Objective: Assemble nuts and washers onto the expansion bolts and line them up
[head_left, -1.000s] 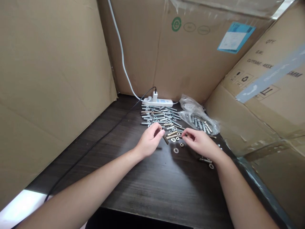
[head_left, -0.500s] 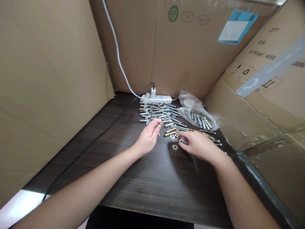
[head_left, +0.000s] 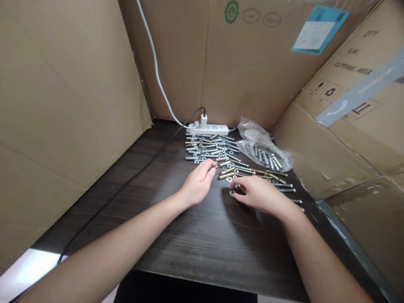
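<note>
My left hand (head_left: 199, 181) is closed in a pinch over the table, left of the brass-coloured sleeves. A small bit of metal shows at its fingertips, too small to name. To its right, my right hand (head_left: 257, 192) reaches down with thumb and forefinger closed at the edge of a flat washer (head_left: 232, 193) on the dark table. A small brass-coloured ring (head_left: 239, 186) shows between its curled fingers. Beyond both hands lie rows of bolts, sleeves (head_left: 226, 176), nuts and washers. More long bolts (head_left: 287, 190) stick out past my right hand, partly hidden.
A white power strip (head_left: 208, 129) with a plugged-in charger stands behind the bolts. A clear plastic bag (head_left: 267, 151) with bolts lies at the back right. A black cable (head_left: 126, 184) crosses the table on the left. Cardboard boxes (head_left: 246, 63) wall in the back and sides.
My right hand has moved slightly left, and its fingertips now meet the washer that lay apart from them. My left hand has turned a little, its fingers shifting slightly right. The view has shifted slightly.
</note>
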### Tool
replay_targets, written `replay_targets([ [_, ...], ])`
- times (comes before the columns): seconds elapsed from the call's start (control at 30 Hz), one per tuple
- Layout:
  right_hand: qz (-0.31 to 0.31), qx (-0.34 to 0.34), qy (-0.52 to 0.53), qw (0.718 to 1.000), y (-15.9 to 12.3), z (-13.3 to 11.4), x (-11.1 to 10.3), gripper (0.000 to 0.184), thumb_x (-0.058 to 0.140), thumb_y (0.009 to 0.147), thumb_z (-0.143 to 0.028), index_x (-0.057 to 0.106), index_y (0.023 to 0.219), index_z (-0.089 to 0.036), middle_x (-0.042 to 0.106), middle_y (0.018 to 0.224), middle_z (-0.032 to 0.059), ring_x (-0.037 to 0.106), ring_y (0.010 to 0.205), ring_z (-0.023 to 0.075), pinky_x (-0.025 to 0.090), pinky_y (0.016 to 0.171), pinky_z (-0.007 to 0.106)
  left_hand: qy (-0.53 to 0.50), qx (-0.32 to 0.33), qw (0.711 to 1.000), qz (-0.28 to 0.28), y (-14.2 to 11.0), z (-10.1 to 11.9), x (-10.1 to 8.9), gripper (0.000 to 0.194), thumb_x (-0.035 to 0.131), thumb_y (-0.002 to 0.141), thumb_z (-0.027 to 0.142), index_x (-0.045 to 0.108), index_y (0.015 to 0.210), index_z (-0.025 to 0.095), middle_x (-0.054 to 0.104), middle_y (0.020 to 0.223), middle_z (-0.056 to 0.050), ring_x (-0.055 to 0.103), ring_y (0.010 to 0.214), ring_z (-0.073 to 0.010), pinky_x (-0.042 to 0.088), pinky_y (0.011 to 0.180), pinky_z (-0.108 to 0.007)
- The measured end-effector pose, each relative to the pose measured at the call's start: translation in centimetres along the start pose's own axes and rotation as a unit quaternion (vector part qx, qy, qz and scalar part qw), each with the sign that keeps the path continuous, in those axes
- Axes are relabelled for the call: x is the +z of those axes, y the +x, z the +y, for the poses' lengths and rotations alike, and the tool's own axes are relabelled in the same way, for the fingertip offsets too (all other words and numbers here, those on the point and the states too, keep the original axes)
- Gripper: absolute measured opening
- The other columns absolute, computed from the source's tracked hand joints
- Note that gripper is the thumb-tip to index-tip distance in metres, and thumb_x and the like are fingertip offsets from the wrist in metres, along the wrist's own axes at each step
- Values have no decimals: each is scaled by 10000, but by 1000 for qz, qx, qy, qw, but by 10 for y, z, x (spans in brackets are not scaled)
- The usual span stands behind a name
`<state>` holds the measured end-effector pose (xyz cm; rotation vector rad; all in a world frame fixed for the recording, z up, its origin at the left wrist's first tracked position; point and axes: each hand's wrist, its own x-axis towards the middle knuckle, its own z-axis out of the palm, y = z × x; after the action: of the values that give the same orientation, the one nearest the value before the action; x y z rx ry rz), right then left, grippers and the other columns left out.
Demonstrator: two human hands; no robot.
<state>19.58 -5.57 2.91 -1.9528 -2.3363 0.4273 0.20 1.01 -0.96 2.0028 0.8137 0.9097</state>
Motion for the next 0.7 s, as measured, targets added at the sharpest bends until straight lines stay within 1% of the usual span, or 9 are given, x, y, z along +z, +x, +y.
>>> replay_targets([
  [0.1,1,-2,5,1000,1,-2,2,135,566,770,-256,672,853,-258,643,698,-7,533,570,135,314,544,243,6,-12,1000,7,0,0,-1,154,340,950,275,460,902,192,527,894,-5,486,843,-144,377,784,-257],
  [0.27,2,1,15,1000,2,-4,4,139,554,754,-215,654,847,-234,629,691,-3,506,554,123,303,542,237,13,-12,1000,-16,0,0,0,158,359,944,291,466,880,194,520,864,3,483,825,-145,374,766,-260],
  [0.47,-9,-3,27,1000,4,-3,7,159,540,733,-192,606,874,-219,583,660,-23,479,575,117,277,543,225,15,-14,1000,-22,0,1,0,171,351,947,299,467,880,193,515,857,7,482,820,-142,370,763,-261],
  [0.6,-16,-1,31,999,4,-4,6,108,522,732,-172,589,808,-210,585,674,-17,468,582,113,265,541,230,15,-15,999,-29,0,2,0,173,356,945,296,469,868,190,520,865,3,484,832,-145,373,757,-258],
  [0.7,-23,-3,36,999,3,-4,5,108,516,735,-172,594,799,-210,592,682,-12,475,588,116,261,541,234,14,-15,999,-29,0,2,0,172,357,944,292,471,866,189,521,864,1,485,834,-146,376,760,-258],
])
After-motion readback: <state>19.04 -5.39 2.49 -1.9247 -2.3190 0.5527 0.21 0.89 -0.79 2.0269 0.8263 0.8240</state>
